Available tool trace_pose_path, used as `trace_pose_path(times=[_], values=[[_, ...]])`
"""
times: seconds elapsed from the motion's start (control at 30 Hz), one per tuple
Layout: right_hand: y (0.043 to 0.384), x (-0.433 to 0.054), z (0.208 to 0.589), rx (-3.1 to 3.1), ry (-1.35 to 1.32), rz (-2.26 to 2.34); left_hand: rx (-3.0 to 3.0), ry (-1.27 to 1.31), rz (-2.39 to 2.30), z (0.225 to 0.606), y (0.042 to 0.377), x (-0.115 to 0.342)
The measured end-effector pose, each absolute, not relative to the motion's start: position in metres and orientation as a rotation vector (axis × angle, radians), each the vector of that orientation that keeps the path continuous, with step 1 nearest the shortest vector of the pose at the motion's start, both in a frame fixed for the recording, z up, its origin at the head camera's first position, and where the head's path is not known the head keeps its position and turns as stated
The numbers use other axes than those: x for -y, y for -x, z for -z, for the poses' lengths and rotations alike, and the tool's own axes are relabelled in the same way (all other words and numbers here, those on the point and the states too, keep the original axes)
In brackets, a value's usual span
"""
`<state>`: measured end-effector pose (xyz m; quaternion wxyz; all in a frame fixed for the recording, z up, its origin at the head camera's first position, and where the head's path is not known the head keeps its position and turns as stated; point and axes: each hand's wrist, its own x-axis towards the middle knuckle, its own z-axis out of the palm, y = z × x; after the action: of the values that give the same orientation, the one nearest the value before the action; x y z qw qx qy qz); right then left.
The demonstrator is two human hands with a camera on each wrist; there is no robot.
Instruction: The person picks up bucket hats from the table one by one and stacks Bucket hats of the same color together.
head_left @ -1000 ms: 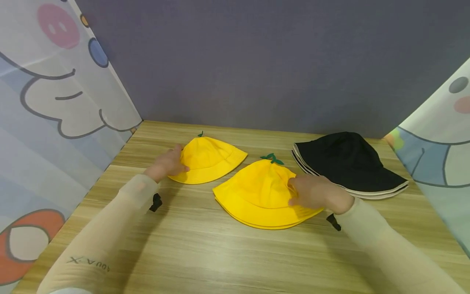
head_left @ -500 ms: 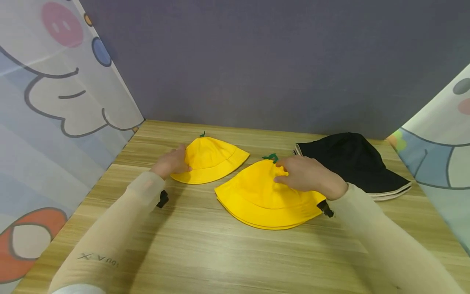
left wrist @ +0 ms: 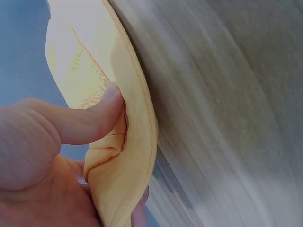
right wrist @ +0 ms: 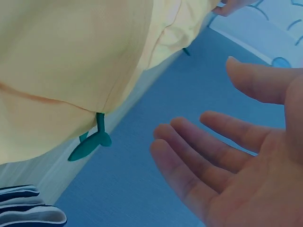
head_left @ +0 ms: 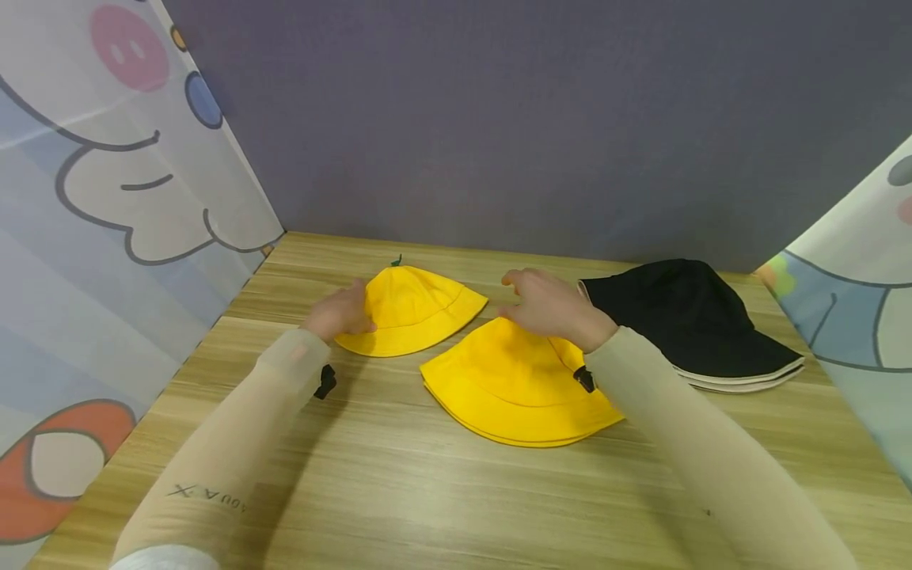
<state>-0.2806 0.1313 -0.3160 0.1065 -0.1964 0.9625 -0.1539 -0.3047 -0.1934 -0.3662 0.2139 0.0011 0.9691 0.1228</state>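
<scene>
On the left of the table lies a yellow bucket hat [head_left: 413, 309] with a green sprout on top. My left hand [head_left: 343, 310] grips its left side; in the left wrist view the thumb presses on the folded cloth [left wrist: 106, 151] above the brim, with fingertips showing beneath. Nearer and to the right is a pair of stacked yellow bucket hats [head_left: 513, 388]. Above their crown hovers my right hand [head_left: 552, 305], fingers spread and holding nothing. From the right wrist view, a green sprout [right wrist: 92, 144] stands out from the nearer yellow crown, apart from the fingers.
Black bucket hats [head_left: 684, 321] with pale-edged brims lie stacked at the back right. A grey partition [head_left: 499, 134] closes off the back of the wooden table [head_left: 399, 499]. Cartoon-printed cloths [head_left: 78, 301] hang at both sides.
My right hand has left the right side of the stacked yellow hats and moved left and away from me, over their crown. The left hand keeps its grip on the left yellow hat.
</scene>
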Motion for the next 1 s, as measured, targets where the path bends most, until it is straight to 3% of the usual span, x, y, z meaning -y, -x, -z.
trace_pose_path(times=[0.5,1.0], values=[[0.320,-0.093,0.321,-2.754,0.513,0.440,-2.626,0.030,-0.389,0.361,0.307,0.193],[0.328,-0.051,0.335,-2.519,0.392,0.326,-2.598,0.079,-0.442,0.364,0.312,0.195]])
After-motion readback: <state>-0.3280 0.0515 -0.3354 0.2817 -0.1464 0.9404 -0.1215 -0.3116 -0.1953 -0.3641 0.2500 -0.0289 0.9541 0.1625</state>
